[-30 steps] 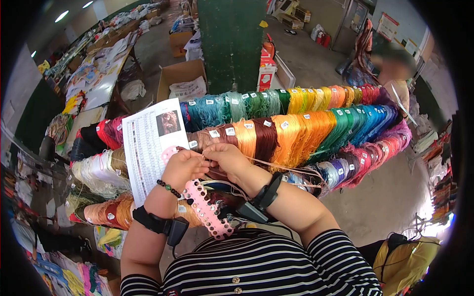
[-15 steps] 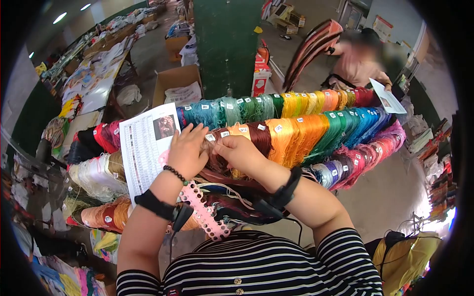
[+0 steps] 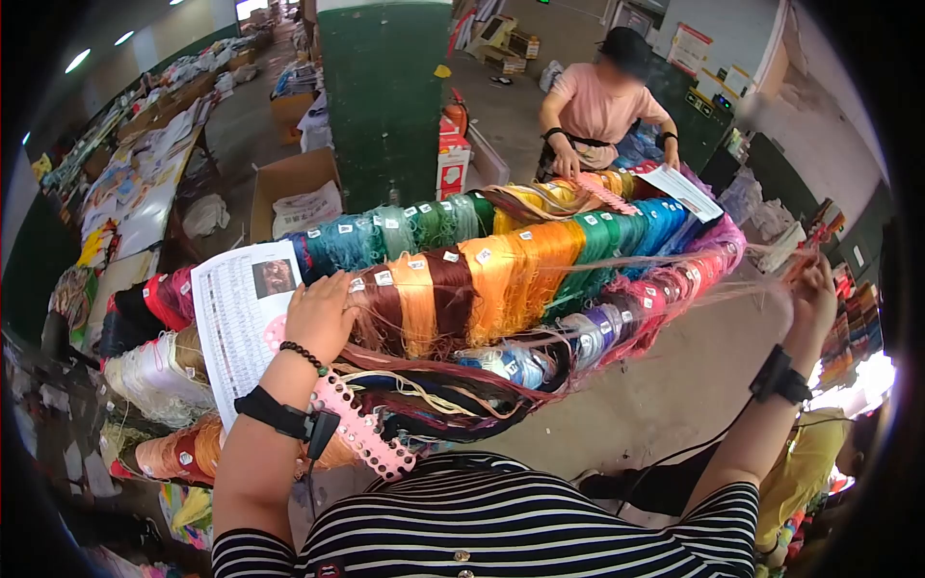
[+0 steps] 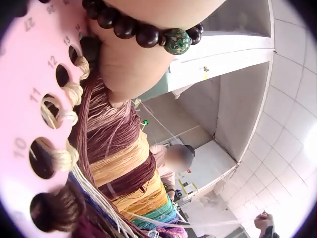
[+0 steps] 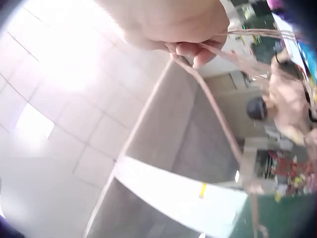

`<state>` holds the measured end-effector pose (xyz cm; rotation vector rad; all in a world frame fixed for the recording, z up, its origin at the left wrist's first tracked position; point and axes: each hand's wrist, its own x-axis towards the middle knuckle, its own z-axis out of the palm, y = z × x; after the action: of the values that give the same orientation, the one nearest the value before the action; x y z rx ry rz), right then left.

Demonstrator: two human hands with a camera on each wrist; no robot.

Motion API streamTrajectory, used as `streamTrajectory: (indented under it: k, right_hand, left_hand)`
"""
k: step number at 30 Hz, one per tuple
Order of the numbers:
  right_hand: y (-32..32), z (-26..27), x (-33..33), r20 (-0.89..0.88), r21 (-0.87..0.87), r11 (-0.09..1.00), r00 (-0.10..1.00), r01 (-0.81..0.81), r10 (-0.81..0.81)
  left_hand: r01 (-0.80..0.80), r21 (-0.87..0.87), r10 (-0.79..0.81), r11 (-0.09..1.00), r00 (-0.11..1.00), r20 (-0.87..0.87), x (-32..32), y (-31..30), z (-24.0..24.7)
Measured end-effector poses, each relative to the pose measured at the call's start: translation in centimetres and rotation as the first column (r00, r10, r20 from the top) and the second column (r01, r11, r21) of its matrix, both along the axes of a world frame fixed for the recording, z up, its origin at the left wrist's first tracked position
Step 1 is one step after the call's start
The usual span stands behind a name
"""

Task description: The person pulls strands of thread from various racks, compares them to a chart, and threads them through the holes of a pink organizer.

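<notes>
My left hand (image 3: 323,313) rests on the mauve and brown thread skeins (image 3: 371,323) at the left of the rack, beside a printed chart (image 3: 231,332). Out at the far right, my right hand (image 3: 811,289) pinches pale pink threads (image 3: 674,258) drawn long across the rack. In the right wrist view its fingers (image 5: 198,57) curl around the strands, with a loose length hanging below. Under my left wrist lies a pink card (image 3: 361,429) with numbered holes; in the left wrist view thread bundles (image 4: 64,158) are looped through them.
Labelled skeins (image 3: 525,275) in many colours hang over the rack bars. Across the rack another person (image 3: 602,106) handles a pink card (image 3: 607,196) beside a white sheet (image 3: 682,193). A green pillar (image 3: 381,125) and a cardboard box (image 3: 279,188) stand behind.
My right hand has swung from the middle of the rack far to the right, stretching the pink threads. My left hand has settled on the skeins. The other person has come up to the rack.
</notes>
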<state>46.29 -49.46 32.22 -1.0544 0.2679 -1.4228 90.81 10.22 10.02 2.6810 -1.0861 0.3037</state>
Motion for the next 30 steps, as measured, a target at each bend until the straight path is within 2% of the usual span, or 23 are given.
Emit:
streamTrajectory:
  k: [1, 3, 5, 7, 8, 9, 10, 11, 13, 14, 15, 16, 17, 18, 19, 21, 22, 24, 25, 27, 28, 29, 30]
  right_hand:
    - [-7.3, -1.2, -6.0, 0.046, 0.049, 0.985, 0.985, 0.164, -0.166]
    - [-1.7, -0.5, -5.2, -0.069, -0.041, 0.903, 0.901, 0.427, -0.429]
    - [6.6, -0.6, -0.2, -0.471, -0.154, 0.96, 0.837, 0.232, -0.278]
    - [14.5, -2.4, 6.7, -0.732, -0.323, 0.946, 0.626, 0.028, -0.269]
    - [16.1, -5.4, 9.4, -0.731, -0.285, 0.948, 0.672, -0.139, -0.122]
    - [22.8, -5.1, 13.0, -0.819, -0.171, 0.952, 0.574, -0.255, 0.007]
    - [26.4, -5.4, 15.0, -0.868, 0.021, 0.866, 0.42, -0.499, 0.263]
    - [27.9, -7.5, 16.7, -0.842, 0.076, 0.664, 0.308, -0.744, 0.442]
    - [32.8, -9.3, 19.5, -0.721, 0.242, 0.325, 0.055, -0.914, 0.69]
    - [34.7, -9.7, 20.5, -0.699, 0.281, 0.232, -0.033, -0.931, 0.715]
    - [36.3, -10.1, 21.3, -0.671, 0.319, 0.128, -0.128, -0.939, 0.731]
    - [37.4, -11.9, 22.0, -0.633, 0.273, 0.037, -0.151, -0.961, 0.759]
    - [37.9, -13.6, 22.8, -0.596, 0.22, -0.055, -0.179, -0.974, 0.783]
    - [38.4, -13.2, 22.9, -0.732, 0.159, -0.008, -0.124, -0.987, 0.67]
    - [38.7, -11.9, 22.7, -0.827, 0.079, 0.036, -0.046, -0.996, 0.561]
    - [39.0, -8.8, 22.0, -0.944, -0.102, 0.095, 0.127, -0.99, 0.304]
    - [39.0, -8.5, 22.0, -0.946, -0.086, 0.172, 0.134, -0.981, 0.294]
    - [37.8, -7.8, 22.6, -0.893, -0.168, 0.202, 0.235, -0.965, 0.385]
    - [37.2, -6.3, 22.7, -0.875, -0.219, 0.242, 0.3, -0.945, 0.381]
    - [35.9, -1.7, 22.7, -0.823, -0.091, 0.385, 0.287, -0.918, 0.491]
    - [34.3, -0.5, 23.6, -0.752, -0.156, 0.374, 0.355, -0.914, 0.555]
    - [32.5, 0.8, 24.4, -0.671, -0.221, 0.368, 0.415, -0.903, 0.614]
    - [31.4, 3.2, 24.2, -0.622, -0.22, 0.338, 0.399, -0.915, 0.674]
  left_hand:
    - [0.001, 0.003, -0.001, 1.0, 1.0, 0.002, 0.0, 0.0, 0.0]
    - [0.001, 0.014, -0.001, 1.0, 1.0, 0.005, 0.0, -0.1, 0.0]
    - [-0.015, 0.057, 0.015, 0.998, 1.0, -0.001, 0.0, -0.2, 0.1]
    - [0.011, 0.04, -0.01, 0.999, 1.0, -0.014, 0.2, -0.2, 0.1]
    - [0.02, 0.032, -0.019, 0.999, 0.999, -0.028, 0.3, -0.2, 0.2]
    - [0.029, 0.025, -0.028, 0.999, 0.999, -0.044, 0.4, -0.1, 0.2]
    - [0.042, -0.008, -0.043, 0.999, 0.998, -0.054, 0.7, -0.1, 0.1]
    - [0.033, -0.071, -0.035, 0.997, 0.999, -0.033, 0.2, -0.6, 0.6]
    - [0.007, -0.199, -0.006, 0.98, 1.0, 0.007, -1.9, -1.1, 2.9]
    - [0.135, -0.346, -0.122, 0.928, 0.991, 0.059, -2.9, -1.6, 3.9]
    - [0.015, -0.546, -0.207, 0.837, 0.934, -0.291, -4.8, -2.3, 5.2]
    - [0.173, -0.678, -0.496, 0.714, 0.809, -0.316, -5.3, -2.4, 4.9]
    - [-0.071, -0.693, -0.565, 0.718, 0.523, -0.639, -8.3, -2.5, 7.7]
    - [-0.165, -0.741, -0.684, 0.651, 0.297, -0.666, -10.0, -2.6, 9.2]
    - [-0.108, -0.728, -0.703, 0.677, 0.198, -0.683, -10.9, -2.5, 10.1]
    - [-0.187, -0.654, -0.675, 0.733, -0.076, -0.734, -11.4, -2.3, 7.8]
    - [-0.098, -0.701, -0.707, 0.706, -0.058, -0.705, -11.5, -2.1, 6.8]
    - [0.092, -0.765, -0.765, 0.638, -0.039, -0.643, -11.6, -1.7, 5.8]
    - [0.155, -0.689, -0.706, 0.708, 0.121, -0.698, -11.9, -1.9, 6.2]
    - [0.232, -0.498, -0.547, 0.835, 0.435, -0.715, -12.8, -2.8, 7.7]
    - [0.165, -0.549, -0.555, 0.819, 0.471, -0.686, -12.7, -3.3, 6.2]
    - [0.115, -0.555, -0.545, 0.824, 0.43, -0.72, -12.5, -3.6, 5.3]
    - [0.066, -0.557, -0.536, 0.828, 0.387, -0.75, -12.4, -3.8, 4.6]
